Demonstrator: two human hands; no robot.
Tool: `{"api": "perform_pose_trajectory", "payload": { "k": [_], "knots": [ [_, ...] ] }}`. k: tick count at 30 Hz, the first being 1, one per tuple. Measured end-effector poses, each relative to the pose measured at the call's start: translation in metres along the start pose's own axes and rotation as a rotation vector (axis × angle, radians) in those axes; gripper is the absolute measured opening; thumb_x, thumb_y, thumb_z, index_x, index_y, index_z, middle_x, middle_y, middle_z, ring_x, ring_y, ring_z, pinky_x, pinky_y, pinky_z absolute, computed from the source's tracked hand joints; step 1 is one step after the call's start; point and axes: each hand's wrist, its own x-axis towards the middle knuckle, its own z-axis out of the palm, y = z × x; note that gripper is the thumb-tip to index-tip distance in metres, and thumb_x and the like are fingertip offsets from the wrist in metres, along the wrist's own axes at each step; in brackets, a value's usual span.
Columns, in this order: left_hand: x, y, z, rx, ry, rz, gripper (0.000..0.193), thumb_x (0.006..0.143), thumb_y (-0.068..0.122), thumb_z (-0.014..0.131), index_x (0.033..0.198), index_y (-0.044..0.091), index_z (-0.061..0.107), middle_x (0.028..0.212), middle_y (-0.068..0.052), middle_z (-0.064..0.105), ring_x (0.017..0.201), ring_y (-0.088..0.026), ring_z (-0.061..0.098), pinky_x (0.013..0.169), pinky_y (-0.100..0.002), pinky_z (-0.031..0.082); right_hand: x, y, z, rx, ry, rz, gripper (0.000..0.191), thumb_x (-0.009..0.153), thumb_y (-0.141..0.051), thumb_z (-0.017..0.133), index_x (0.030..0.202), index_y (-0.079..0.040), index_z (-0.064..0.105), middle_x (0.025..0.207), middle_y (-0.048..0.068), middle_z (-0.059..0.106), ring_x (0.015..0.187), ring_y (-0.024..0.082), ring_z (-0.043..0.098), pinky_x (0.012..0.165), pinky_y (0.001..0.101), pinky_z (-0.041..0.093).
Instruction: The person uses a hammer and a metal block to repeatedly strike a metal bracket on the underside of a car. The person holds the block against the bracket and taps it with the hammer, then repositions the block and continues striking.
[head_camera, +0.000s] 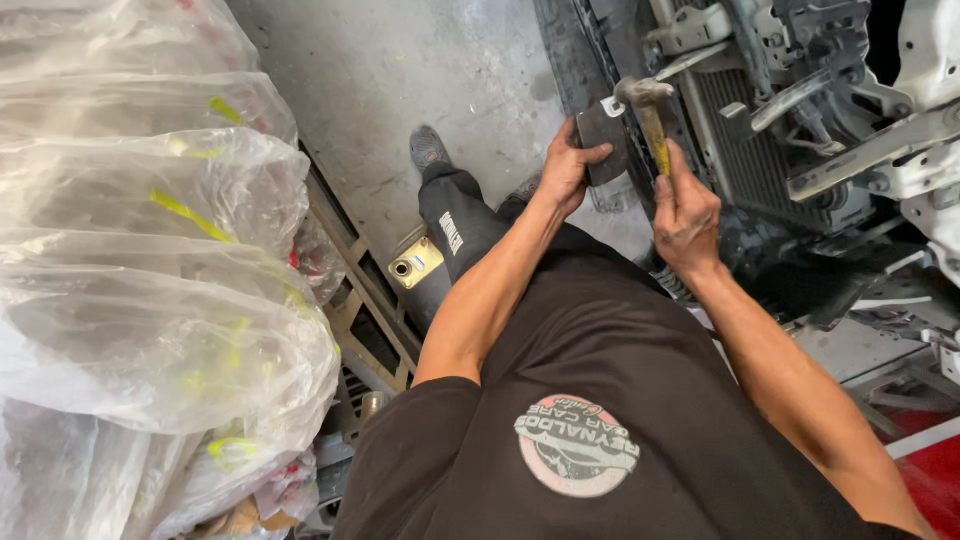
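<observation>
My left hand (568, 170) grips a flat dark metal piece (602, 140) and holds it up in front of me. My right hand (684, 212) is closed around the yellowish handle of a hammer (650, 112), whose worn metal head sits just above the top edge of the dark piece. Both hands are raised close to the exposed front of a vehicle (780, 120), beside its finned radiator (740, 150). My dark shirt fills the lower middle of the view.
Parts wrapped in clear plastic (150, 250) are stacked along the left. A metal frame with slots (365, 310) and a brass-coloured plate (416, 263) lie on the concrete floor (400, 70) by my shoe (428, 148). A red panel (930, 470) shows lower right.
</observation>
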Motion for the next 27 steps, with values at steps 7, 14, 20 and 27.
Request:
{"api": "perform_pose_trajectory", "payload": {
  "k": [7, 14, 20, 27],
  "knots": [
    [0.0, 0.0, -0.004, -0.007, -0.014, -0.001, 0.062, 0.082, -0.018, 0.065, 0.14, 0.0, 0.05, 0.124, -0.013, 0.066, 0.113, -0.025, 0.066, 0.096, -0.039, 0.057, -0.003, -0.002, 0.0, 0.064, -0.058, 0.075, 0.046, 0.104, -0.005, 0.053, 0.15, -0.001, 0.053, 0.082, 0.021, 0.065, 0.073, 0.035, 0.07, 0.069, 0.0451, 0.054],
    [-0.002, 0.001, -0.004, -0.028, 0.016, -0.064, 0.062, 0.084, -0.016, 0.065, 0.141, 0.001, 0.048, 0.121, -0.014, 0.066, 0.108, -0.027, 0.066, 0.091, -0.042, 0.059, -0.003, -0.004, -0.004, 0.042, 0.023, 0.043, 0.045, 0.108, -0.007, 0.051, 0.153, -0.001, 0.05, 0.082, 0.02, 0.064, 0.075, 0.033, 0.068, 0.069, 0.0435, 0.053],
    [-0.003, -0.002, -0.008, 0.023, 0.008, -0.03, 0.061, 0.084, -0.015, 0.067, 0.141, 0.0, 0.049, 0.122, -0.015, 0.066, 0.11, -0.027, 0.067, 0.092, -0.04, 0.059, -0.002, -0.004, -0.008, 0.074, -0.06, 0.24, 0.045, 0.107, -0.009, 0.051, 0.151, -0.004, 0.052, 0.08, 0.021, 0.066, 0.073, 0.035, 0.07, 0.07, 0.0444, 0.055],
    [0.001, -0.003, -0.008, 0.032, 0.012, -0.033, 0.056, 0.084, -0.015, 0.067, 0.136, -0.002, 0.051, 0.12, -0.016, 0.067, 0.108, -0.028, 0.067, 0.093, -0.044, 0.058, -0.001, -0.005, -0.005, 0.036, -0.033, 0.022, 0.045, 0.109, -0.006, 0.05, 0.153, 0.003, 0.047, 0.107, 0.029, 0.068, 0.092, 0.042, 0.07, 0.078, 0.0463, 0.055]
  ]
}}
